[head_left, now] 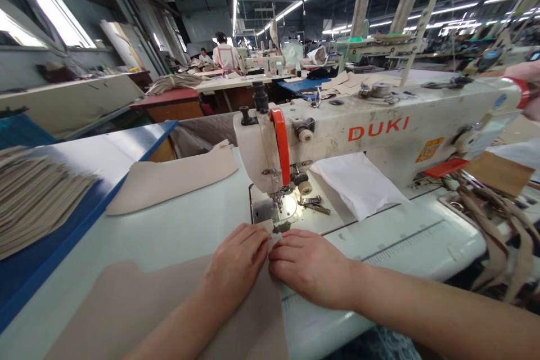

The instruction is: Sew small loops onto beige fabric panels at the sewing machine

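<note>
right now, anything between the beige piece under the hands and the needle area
Nothing visible stands between the beige piece and the needle area. Left grip and right grip are at its far corner; the metal attachment lies to the needle's right.

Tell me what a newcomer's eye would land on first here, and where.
Probably the white machine filling much of the right half, with its red DUKI lettering. Next, the left hand and right hand, close together at a beige panel just in front of the lit spot. At far left, a thick stack of beige pieces.
</note>
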